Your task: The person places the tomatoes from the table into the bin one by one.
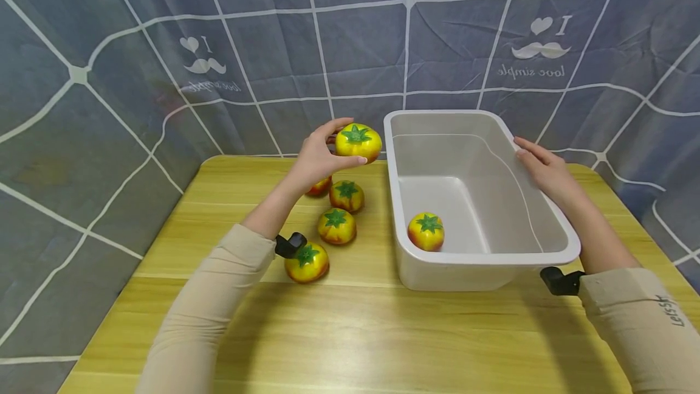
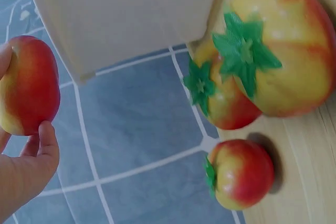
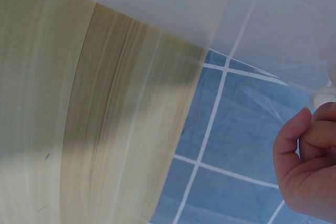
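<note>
My left hand (image 1: 321, 154) holds a yellow-and-red toy tomato (image 1: 358, 143) with a green star-shaped top, gripped between thumb and fingers. It hangs above the table, left of a white plastic tub (image 1: 437, 258). In the left wrist view the held tomato (image 2: 32, 85) shows its red side. My right hand (image 1: 547, 169) grips the tub's right rim, its fingers curled in the right wrist view. One tomato (image 1: 426, 232) sits inside the tub, in its near left corner. Below my left hand and forearm, several more tomatoes (image 1: 336, 226) stand on the table, one partly hidden.
The wooden table (image 1: 350, 333) carries the tub and the loose tomatoes. A grey-blue cloth (image 1: 361, 47) with white lines hangs behind the table and along its sides. Each wrist wears a black camera mount (image 1: 560, 281).
</note>
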Available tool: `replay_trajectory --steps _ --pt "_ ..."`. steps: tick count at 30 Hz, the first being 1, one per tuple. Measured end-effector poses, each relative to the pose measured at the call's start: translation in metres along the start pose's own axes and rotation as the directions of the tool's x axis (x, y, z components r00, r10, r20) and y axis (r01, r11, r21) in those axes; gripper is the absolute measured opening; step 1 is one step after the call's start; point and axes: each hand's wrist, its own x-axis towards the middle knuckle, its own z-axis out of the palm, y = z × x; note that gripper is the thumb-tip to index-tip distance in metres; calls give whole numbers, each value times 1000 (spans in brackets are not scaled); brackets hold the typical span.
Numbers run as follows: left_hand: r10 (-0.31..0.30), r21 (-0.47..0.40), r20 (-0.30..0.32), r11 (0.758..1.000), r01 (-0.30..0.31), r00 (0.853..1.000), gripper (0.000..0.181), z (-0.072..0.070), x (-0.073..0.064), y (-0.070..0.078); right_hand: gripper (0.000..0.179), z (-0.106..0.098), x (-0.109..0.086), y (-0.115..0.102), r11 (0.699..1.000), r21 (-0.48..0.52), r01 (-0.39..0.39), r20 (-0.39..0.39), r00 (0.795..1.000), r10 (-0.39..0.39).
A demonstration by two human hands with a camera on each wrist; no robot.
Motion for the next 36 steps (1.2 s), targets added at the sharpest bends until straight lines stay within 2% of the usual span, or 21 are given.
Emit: replay_trajectory --steps 11,19,29,36 --pt "62 -14 57 998 -61 996 72 16 -6 16 62 -2 1 4 1000 -16 16 5 1000 -16" --pt "85 32 66 996 -87 994 72 22 -7 21 62 -3 3 5 1000 -23 14 6 1000 -14" --pt "99 53 100 993 -105 990 73 33 0 31 62 -2 4 5 1000 -25 19 2 1000 -18" --pt "119 50 99 991 -124 988 72 41 8 34 61 -4 6 4 1000 -21 9 -2 1000 -9"
